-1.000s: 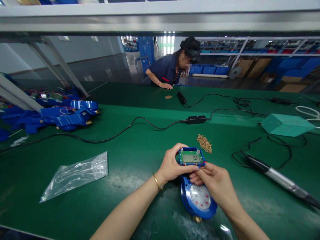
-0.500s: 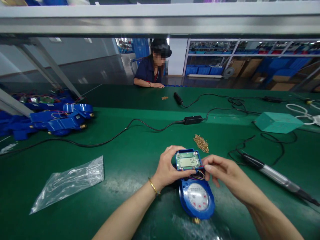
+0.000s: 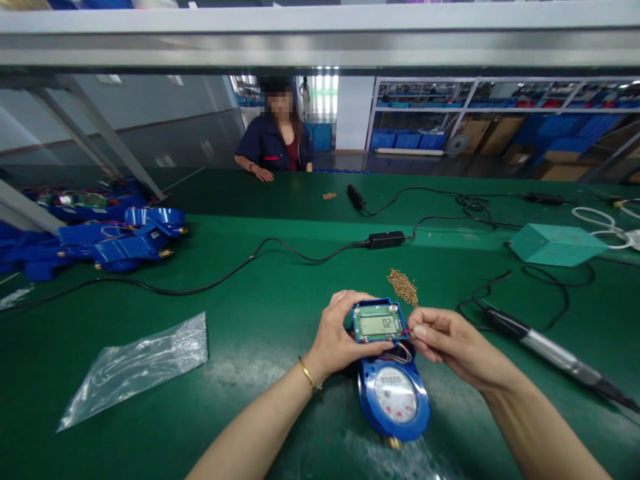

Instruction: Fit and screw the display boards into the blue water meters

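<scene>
A blue water meter [image 3: 393, 399] with a round white dial lies on the green bench below my hands. My left hand [image 3: 336, 337] is wrapped round its raised blue display housing, thumb along the near edge and fingers behind. Inside the housing sits a green circuit board [image 3: 379, 310] with a lit LCD. At the right edge of the housing, my right hand [image 3: 440, 337] pinches thin red and dark wires [image 3: 406, 333] between thumb and forefinger. More thin wires [image 3: 400, 353] loop between the housing and the dial body.
Small brass screws [image 3: 403, 287] lie in a pile behind the meter. An electric screwdriver [image 3: 555, 353] and a green box [image 3: 557, 245] are on the right, a clear plastic bag [image 3: 143, 367] on the left. Blue meters [image 3: 125, 240] stand far left. A co-worker [image 3: 277, 143] faces me across the bench.
My right fingers have shifted slightly, still pinching wires by the housing. My left hand keeps its hold. The co-worker has moved left and straightened up.
</scene>
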Demonstrator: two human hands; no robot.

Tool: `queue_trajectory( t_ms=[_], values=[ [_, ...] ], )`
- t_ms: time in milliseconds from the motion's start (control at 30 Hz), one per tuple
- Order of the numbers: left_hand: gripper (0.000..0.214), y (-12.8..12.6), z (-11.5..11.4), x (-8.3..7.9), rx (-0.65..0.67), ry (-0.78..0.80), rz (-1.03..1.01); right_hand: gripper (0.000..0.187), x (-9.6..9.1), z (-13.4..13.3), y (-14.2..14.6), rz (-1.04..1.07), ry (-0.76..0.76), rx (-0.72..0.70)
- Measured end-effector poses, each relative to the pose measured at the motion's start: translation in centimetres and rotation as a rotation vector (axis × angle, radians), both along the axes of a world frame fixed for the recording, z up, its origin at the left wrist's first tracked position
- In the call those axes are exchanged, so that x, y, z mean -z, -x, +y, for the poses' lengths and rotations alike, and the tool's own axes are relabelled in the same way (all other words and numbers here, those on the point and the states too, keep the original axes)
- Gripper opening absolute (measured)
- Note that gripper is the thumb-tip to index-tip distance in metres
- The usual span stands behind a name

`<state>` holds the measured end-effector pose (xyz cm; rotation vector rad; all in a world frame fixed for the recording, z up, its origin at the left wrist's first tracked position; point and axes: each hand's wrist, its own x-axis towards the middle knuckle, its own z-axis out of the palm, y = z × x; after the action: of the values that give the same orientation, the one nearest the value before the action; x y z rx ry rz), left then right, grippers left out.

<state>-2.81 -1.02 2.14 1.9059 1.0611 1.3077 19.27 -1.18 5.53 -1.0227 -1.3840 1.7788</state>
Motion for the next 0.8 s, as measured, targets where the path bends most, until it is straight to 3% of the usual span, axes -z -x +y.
queue_trajectory(
  t_ms=[467, 600, 800],
  values=[
    [0.063, 0.4, 0.2, -0.1, -0.02, -0.021, 0.048, 0.046, -1.1, 0.0, 0.1, -0.053, 0.062, -0.024],
    [0.062, 0.4, 0.1, -0.1, -0.021, -0.01, 0.027, 0.045, -0.8, 0.4, -0.1, -0.127, -0.008, 0.001],
    [0.06, 0.0, -0.1, 0.5, 0.015, 0.142, -0.144, 0.046, 1.5, 0.9, 0.5, -0.165, -0.181, 0.065]
  ],
)
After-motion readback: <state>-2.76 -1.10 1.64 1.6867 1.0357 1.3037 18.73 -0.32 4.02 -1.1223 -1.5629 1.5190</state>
